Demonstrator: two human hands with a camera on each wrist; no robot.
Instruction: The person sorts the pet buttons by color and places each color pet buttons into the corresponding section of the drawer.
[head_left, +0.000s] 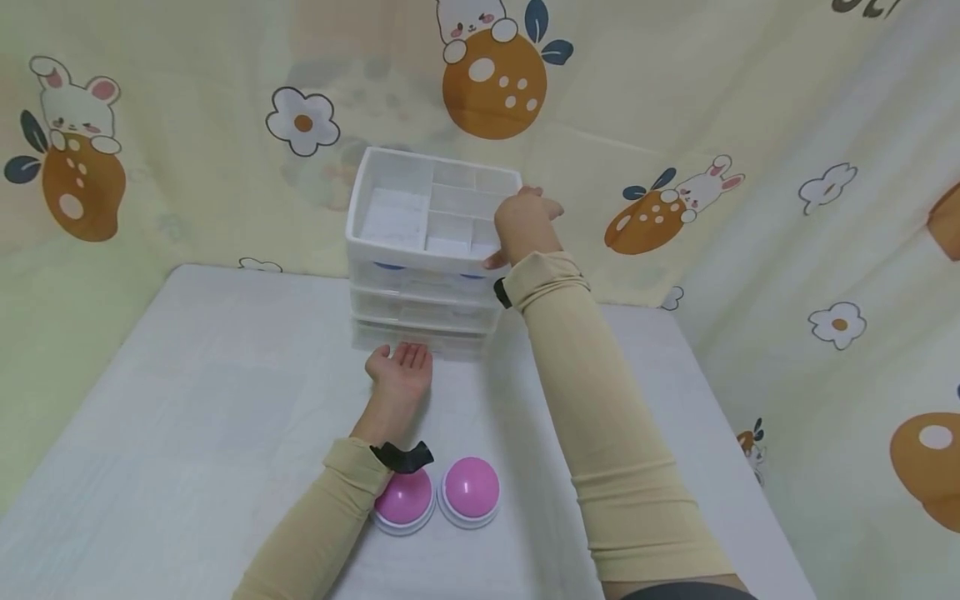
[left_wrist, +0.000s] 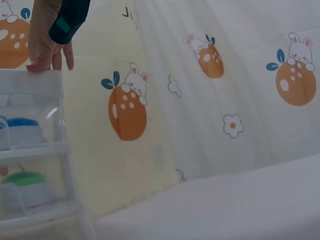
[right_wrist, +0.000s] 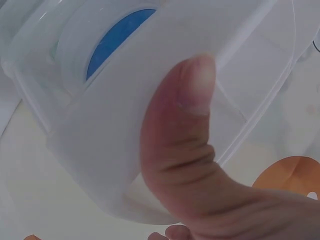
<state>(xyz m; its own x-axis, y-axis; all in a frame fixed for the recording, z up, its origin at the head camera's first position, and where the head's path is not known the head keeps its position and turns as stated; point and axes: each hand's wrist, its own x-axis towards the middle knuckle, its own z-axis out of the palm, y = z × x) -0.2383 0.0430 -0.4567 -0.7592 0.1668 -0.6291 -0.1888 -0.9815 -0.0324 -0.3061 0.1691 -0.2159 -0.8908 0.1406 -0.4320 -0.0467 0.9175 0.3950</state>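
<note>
The drawer unit [head_left: 420, 255] stands near the middle of the tabletop's [head_left: 225, 375] far edge; the right hand [head_left: 525, 223] grips its top at the right end, thumb over the rim. The left hand [head_left: 402, 373], palm up, fingers loosely extended, is at the bottom drawer [head_left: 459, 344]; contact is unclear. Best, I judge, to brace firmly above and pull level toward the near edge.

drawer unit [head_left: 431, 260] | white, upright | clear drawers [head_left: 427, 312] | divided top [head_left: 392, 218] | on table [head_left: 225, 375]
</note>
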